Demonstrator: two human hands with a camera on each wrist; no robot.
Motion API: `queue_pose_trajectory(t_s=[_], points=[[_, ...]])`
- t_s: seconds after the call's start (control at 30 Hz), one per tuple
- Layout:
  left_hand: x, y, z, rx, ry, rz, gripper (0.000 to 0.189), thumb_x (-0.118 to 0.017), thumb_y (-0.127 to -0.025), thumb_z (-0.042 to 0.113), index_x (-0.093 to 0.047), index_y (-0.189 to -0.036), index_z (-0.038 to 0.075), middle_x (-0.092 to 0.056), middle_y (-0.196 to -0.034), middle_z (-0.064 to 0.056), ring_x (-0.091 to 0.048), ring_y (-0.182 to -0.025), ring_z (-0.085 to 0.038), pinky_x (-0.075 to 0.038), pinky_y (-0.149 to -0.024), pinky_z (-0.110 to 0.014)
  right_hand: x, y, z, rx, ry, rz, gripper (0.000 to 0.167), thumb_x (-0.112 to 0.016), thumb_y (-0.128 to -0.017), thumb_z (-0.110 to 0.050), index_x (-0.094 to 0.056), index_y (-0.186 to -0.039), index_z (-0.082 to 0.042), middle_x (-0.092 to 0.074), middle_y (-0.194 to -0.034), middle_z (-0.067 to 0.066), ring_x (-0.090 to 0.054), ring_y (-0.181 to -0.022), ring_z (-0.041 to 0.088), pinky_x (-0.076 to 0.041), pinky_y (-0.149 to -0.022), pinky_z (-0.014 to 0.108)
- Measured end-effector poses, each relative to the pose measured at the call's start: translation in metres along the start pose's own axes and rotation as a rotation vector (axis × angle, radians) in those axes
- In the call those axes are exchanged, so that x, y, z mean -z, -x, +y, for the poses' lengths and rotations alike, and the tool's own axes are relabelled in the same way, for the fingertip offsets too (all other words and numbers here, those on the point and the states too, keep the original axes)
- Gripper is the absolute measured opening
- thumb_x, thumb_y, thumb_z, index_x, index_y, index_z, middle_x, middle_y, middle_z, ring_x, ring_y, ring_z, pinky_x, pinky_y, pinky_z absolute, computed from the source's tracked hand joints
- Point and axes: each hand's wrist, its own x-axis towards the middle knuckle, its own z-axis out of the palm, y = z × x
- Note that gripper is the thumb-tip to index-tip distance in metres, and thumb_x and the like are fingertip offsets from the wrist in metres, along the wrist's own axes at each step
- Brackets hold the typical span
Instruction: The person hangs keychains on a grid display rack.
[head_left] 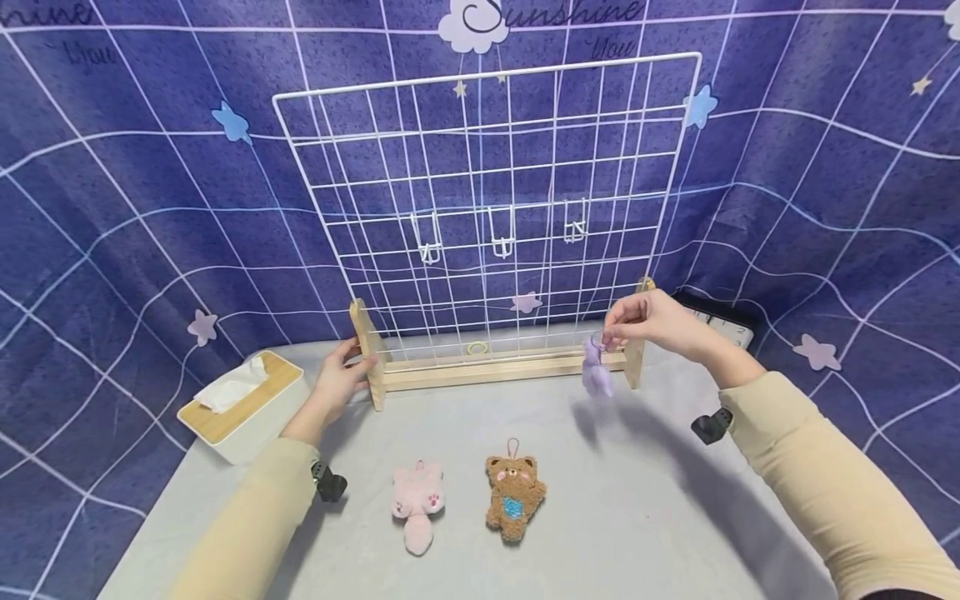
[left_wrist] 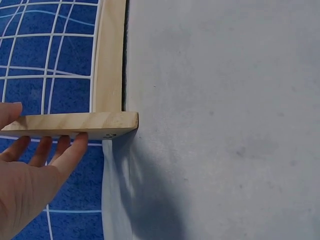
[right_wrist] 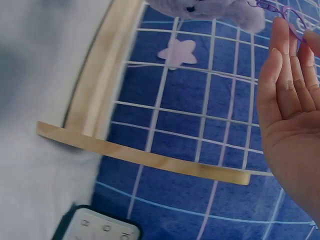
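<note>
The right hand (head_left: 651, 327) pinches the purple loop (right_wrist: 280, 11) of a small lilac plush toy (head_left: 597, 373), its grip closed on that loop between fingertips and thumb, so the toy hangs free in front of the lower right part of the white wire grid panel (head_left: 495, 200), just above the counter (head_left: 615, 517). In the right wrist view the toy looks blurred, so what animal it is I cannot tell. The left hand (head_left: 339, 382) rests against the left wooden foot (left_wrist: 75, 122) of the grid's stand, thumb on one side and straight fingers (left_wrist: 65, 152) on the other, a loose open grip rather than a clench. Three white hooks (head_left: 501, 233) sit in a row on the grid, all bare. On the counter near the person lie a pink plush toy (head_left: 417, 502) and, just beside it, a brown bear plush (head_left: 513, 497). A tissue box with a wooden lid (head_left: 243, 406) stands to the left, and a dark keypad device (head_left: 722, 318) lies behind the stand's right foot.
</note>
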Motion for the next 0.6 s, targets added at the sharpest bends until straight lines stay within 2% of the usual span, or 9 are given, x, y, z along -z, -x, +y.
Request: queue_pose_trajectory(t_s=[0.23, 0.43, 0.6], points=[[-0.001, 0.001, 0.001, 0.008, 0.007, 0.001, 0.065, -0.055, -0.106, 0.010, -0.021, -0.160, -0.003, -0.032, -0.155, -0.030, -0.044, -0.132, -0.044, -0.053, -0.101, -0.045, 0.004, -0.007, -0.016, -0.035, 0.059, 0.080, 0.017, -0.073, -0.095, -0.009, -0.071, -0.097, 0.007, -0.075, -0.085, 0.014, -0.071, -0.076, 0.017, -0.060, -0.072, 0.026], [-0.002, 0.000, 0.000, 0.002, 0.018, 0.004, 0.065, -0.053, -0.106, 0.008, -0.019, -0.160, -0.002, -0.032, -0.155, -0.030, -0.044, -0.132, -0.046, -0.052, -0.102, -0.048, 0.006, -0.012, -0.023, -0.051, 0.017, 0.086, 0.016, -0.069, -0.096, -0.006, -0.069, -0.099, 0.010, -0.075, -0.087, 0.016, -0.073, -0.082, 0.022, -0.062, -0.081, 0.032], [-0.002, 0.004, 0.010, 0.019, 0.042, -0.008, 0.065, -0.052, -0.106, 0.005, -0.018, -0.159, -0.005, -0.030, -0.156, -0.032, -0.042, -0.133, -0.048, -0.047, -0.106, -0.054, 0.008, -0.016, -0.028, -0.039, 0.031, 0.125, 0.016, -0.070, -0.097, -0.007, -0.070, -0.099, 0.009, -0.075, -0.086, 0.014, -0.073, -0.081, 0.023, -0.062, -0.078, 0.030]])
